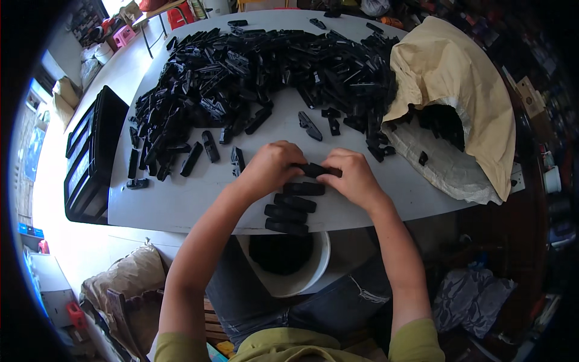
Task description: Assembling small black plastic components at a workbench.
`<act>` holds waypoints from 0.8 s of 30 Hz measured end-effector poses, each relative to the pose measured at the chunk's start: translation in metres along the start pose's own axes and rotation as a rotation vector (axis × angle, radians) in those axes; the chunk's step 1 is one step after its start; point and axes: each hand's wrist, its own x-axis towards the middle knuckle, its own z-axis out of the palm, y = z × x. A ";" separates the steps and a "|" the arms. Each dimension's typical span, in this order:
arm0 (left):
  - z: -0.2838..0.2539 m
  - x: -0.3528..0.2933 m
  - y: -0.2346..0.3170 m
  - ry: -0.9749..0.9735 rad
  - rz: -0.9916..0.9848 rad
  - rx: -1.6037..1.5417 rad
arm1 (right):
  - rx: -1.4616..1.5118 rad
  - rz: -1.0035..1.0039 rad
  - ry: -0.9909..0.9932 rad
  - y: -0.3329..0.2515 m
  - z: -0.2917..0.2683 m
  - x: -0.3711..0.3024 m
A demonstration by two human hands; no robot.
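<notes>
Between both hands I hold one black plastic piece (312,169) just above the table. My left hand (272,166) grips its left end, with the fingers closed. My right hand (351,177) pinches the other end. Directly below, several black oblong pieces (287,213) lie in a short column running to the table's near edge. Beyond my hands spreads a large heap of black plastic pieces (241,66). A single loose piece (310,125) rests in front of that heap, and another (237,160) lies just left of my left hand.
At the right, a tan sack (449,57) lies on its side, its mouth showing black pieces. A black crate (96,157) stands at the left of the white table (163,208). Under the near edge, a white bucket (325,259) holds dark contents between my legs.
</notes>
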 end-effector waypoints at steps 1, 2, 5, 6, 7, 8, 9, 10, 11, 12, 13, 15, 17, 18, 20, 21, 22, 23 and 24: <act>-0.003 0.001 -0.001 0.002 0.002 0.006 | 0.073 0.022 -0.012 0.002 -0.003 0.002; -0.007 0.003 -0.003 -0.070 0.022 -0.004 | 0.144 0.046 -0.025 0.004 -0.006 0.004; -0.008 0.021 -0.003 0.059 0.109 0.108 | -0.140 0.169 0.281 0.014 -0.011 0.027; -0.006 0.029 -0.002 0.261 0.172 0.227 | -0.224 0.225 0.297 0.017 -0.008 0.038; -0.003 0.036 -0.004 0.260 0.175 0.228 | -0.224 0.226 0.301 0.018 -0.004 0.045; 0.001 0.044 -0.010 0.234 0.216 0.394 | -0.315 0.259 0.255 0.019 0.003 0.052; 0.003 0.052 -0.009 0.210 0.263 0.556 | -0.413 0.294 0.212 0.024 0.005 0.055; 0.005 0.058 -0.007 0.212 0.271 0.555 | -0.410 0.315 0.193 0.035 0.011 0.056; 0.004 0.061 -0.003 0.138 0.110 0.389 | -0.409 0.313 0.194 0.036 0.011 0.054; 0.002 0.063 0.000 0.064 -0.049 0.221 | -0.341 0.255 0.268 0.036 0.010 0.048; -0.001 0.062 0.003 0.063 -0.049 0.221 | -0.272 0.197 0.342 0.037 0.008 0.043; -0.007 0.054 0.010 0.262 -0.324 -0.346 | 0.100 0.311 0.337 0.029 0.000 0.037; -0.002 0.041 -0.017 0.217 -0.297 -0.490 | 0.479 0.415 0.322 0.024 0.002 0.030; 0.001 0.037 -0.024 0.159 -0.274 -0.417 | 0.661 0.333 0.291 0.026 0.006 0.026; 0.003 0.033 -0.023 0.086 -0.290 -0.310 | 0.568 0.256 0.231 0.020 0.009 0.021; 0.004 0.031 -0.023 0.084 -0.291 -0.311 | 0.568 0.257 0.231 0.021 0.010 0.019; 0.005 0.029 -0.022 0.107 -0.263 -0.258 | 0.316 0.156 0.239 0.023 0.010 0.017; 0.005 0.028 -0.022 0.133 -0.236 -0.205 | 0.063 0.053 0.241 0.024 0.008 0.015; 0.005 0.029 -0.022 0.134 -0.237 -0.206 | 0.068 0.068 0.228 0.025 0.004 0.014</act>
